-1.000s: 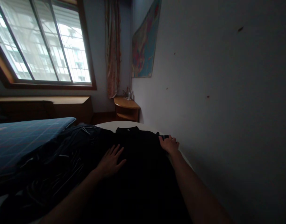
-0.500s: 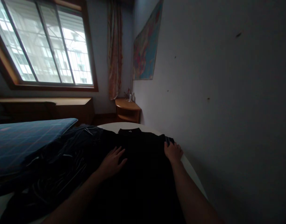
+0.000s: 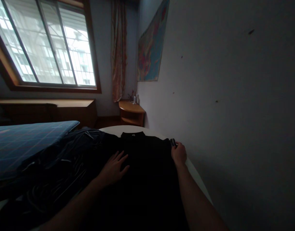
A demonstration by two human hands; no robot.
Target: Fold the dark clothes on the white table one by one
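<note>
A black collared shirt (image 3: 147,173) lies spread out on a white round-edged table (image 3: 198,176), its collar at the far side. My left hand (image 3: 115,168) rests flat on the shirt's left chest area, fingers spread. At the far right, my right hand (image 3: 179,154) has its fingers closed on the shirt's striped sleeve end (image 3: 173,142). Left of the shirt sits a heap of dark clothes (image 3: 58,173) with white piping, close to my left forearm. The shirt's lower part is too dark to make out.
A blue checked padded board or mattress (image 3: 34,138) borders the clothes heap on the left. The white wall (image 3: 222,134) rises close by the table's right edge. Beyond are a wooden corner shelf (image 3: 131,107), a long wooden desk (image 3: 75,104) and a window (image 3: 53,48).
My right hand has gone from lying over the sleeve with fingers spread to pinching its end, the stripes now lifted and turned. My left hand stays almost in place.
</note>
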